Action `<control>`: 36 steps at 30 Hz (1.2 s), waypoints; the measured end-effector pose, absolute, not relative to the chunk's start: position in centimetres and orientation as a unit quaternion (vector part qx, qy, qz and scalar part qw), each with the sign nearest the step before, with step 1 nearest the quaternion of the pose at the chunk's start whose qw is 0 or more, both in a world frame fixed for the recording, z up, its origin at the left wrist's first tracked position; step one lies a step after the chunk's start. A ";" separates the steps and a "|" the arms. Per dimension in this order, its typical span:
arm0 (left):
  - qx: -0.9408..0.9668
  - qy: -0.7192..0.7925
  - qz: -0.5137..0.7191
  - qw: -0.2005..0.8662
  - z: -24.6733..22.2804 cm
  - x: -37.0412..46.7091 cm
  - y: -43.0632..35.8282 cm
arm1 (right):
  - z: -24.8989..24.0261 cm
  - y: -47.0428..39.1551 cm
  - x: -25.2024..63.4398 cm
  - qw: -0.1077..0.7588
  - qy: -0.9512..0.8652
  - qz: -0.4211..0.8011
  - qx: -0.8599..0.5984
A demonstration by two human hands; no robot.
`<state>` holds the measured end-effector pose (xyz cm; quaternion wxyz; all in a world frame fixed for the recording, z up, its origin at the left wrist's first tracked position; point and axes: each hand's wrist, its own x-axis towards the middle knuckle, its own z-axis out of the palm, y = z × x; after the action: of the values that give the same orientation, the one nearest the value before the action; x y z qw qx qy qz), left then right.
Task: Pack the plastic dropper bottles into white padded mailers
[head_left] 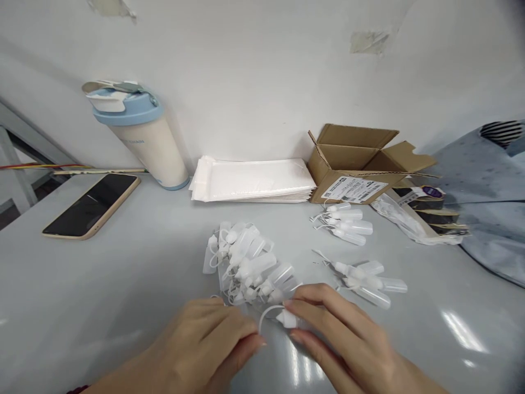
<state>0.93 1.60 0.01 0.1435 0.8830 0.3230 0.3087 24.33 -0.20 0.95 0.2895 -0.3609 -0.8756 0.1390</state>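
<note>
My right hand [340, 334] grips a small squeeze bottle [289, 319] with a white pointed nozzle, lying on its side above the table. Most of its body is hidden by the fingers. From the nozzle's base a thin white cap strap [268, 310] curves over to my left hand [209, 339], which is closed on the strap's far end. The tip inside that pinch is hidden, and the left hand is slightly blurred. Just beyond both hands lies a heap of similar translucent bottles [250, 260] with white caps and looped straps.
Two smaller bottle groups lie right, one nearer [369, 282] and one farther [348, 223]. Behind stand white padded envelopes [254, 178], an open cardboard box [353, 164] and a tumbler [151, 142]. A phone [94, 205] lies left. A person's blue clothing [488, 202] shows at right.
</note>
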 end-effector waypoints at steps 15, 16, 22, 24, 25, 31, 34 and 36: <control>0.777 0.372 0.234 0.452 0.3 0.7 1.1 | 0.8 -0.7 24.1 0.329 -0.859 0.151 -0.363; 0.770 0.378 0.230 0.460 0.3 0.8 1.1 | 0.8 -0.7 24.0 0.331 -0.857 0.152 -0.365; 0.761 0.391 0.234 0.462 0.2 1.0 1.1 | 0.9 -1.0 23.9 0.336 -0.849 0.164 -0.375; 0.759 0.395 0.228 0.466 0.2 1.0 1.1 | 0.9 -1.2 24.0 0.338 -0.847 0.164 -0.377; 0.758 0.395 0.226 0.467 0.2 1.0 1.1 | 0.8 -1.3 24.1 0.338 -0.847 0.163 -0.376; 0.756 0.396 0.233 0.466 0.2 0.9 1.1 | 0.6 -1.4 23.9 0.339 -0.847 0.168 -0.374; 0.758 0.396 0.235 0.462 0.1 1.0 1.1 | 0.6 -1.3 23.7 0.348 -0.842 0.165 -0.378; 0.762 0.393 0.237 0.457 0.2 1.0 1.2 | 0.8 -1.3 23.6 0.350 -0.844 0.164 -0.373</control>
<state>1.03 1.16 0.20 0.4568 0.7618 0.3933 0.2374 23.64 -1.32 0.77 0.3497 -0.3727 -0.8437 0.1640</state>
